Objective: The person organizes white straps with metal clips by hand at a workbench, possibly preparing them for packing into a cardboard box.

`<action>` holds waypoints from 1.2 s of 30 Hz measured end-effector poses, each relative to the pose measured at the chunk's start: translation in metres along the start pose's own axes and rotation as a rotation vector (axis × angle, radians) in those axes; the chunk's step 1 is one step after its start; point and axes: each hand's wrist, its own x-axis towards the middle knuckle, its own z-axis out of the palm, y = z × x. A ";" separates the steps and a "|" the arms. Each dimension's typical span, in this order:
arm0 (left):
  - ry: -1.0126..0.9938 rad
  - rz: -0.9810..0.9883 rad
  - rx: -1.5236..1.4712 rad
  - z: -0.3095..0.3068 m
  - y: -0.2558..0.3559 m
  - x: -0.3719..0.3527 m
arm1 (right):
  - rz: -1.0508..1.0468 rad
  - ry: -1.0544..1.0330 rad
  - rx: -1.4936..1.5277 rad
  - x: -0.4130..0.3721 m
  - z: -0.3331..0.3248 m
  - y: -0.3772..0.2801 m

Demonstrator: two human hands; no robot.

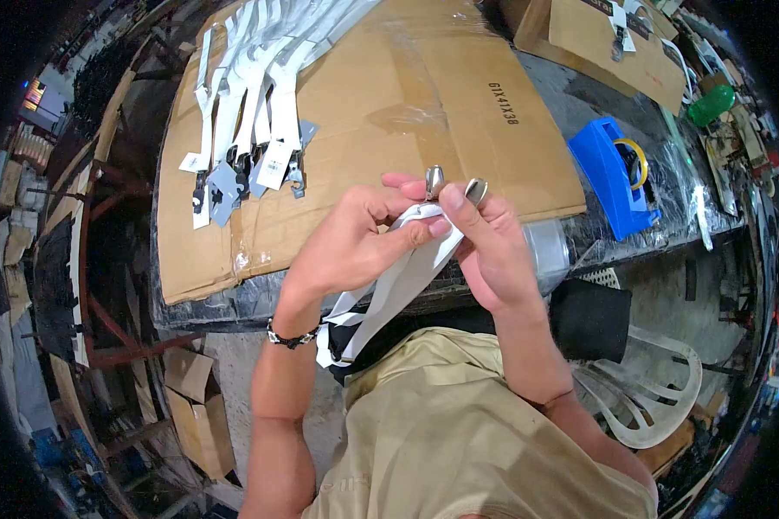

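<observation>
Between my hands is a pair of white suspenders with shiny metal clips at the top end. My left hand pinches the white strap just below the clips, thumb on top. With bent fingers and thumb, my right hand grips the strap end by the right-hand clip. The straps hang down in loose folds toward my lap, beside my left wrist. Ahead on the cardboard lies a bundle of white suspenders, partly in clear plastic, with dark clips and paper tags.
A flat cardboard sheet covers much of the table. To the right stand a blue tape dispenser, a cardboard box and a green bottle. A white plastic chair is at lower right, an open carton at lower left.
</observation>
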 end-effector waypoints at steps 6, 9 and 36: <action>-0.007 0.027 -0.176 -0.003 -0.014 0.002 | 0.040 -0.096 -0.228 -0.003 -0.003 -0.008; 0.003 0.024 -0.160 0.000 -0.012 0.005 | 0.062 -0.117 -0.157 0.000 -0.009 -0.012; -0.273 -0.313 -0.312 0.001 -0.086 -0.121 | -0.266 0.185 -0.071 0.073 -0.012 -0.081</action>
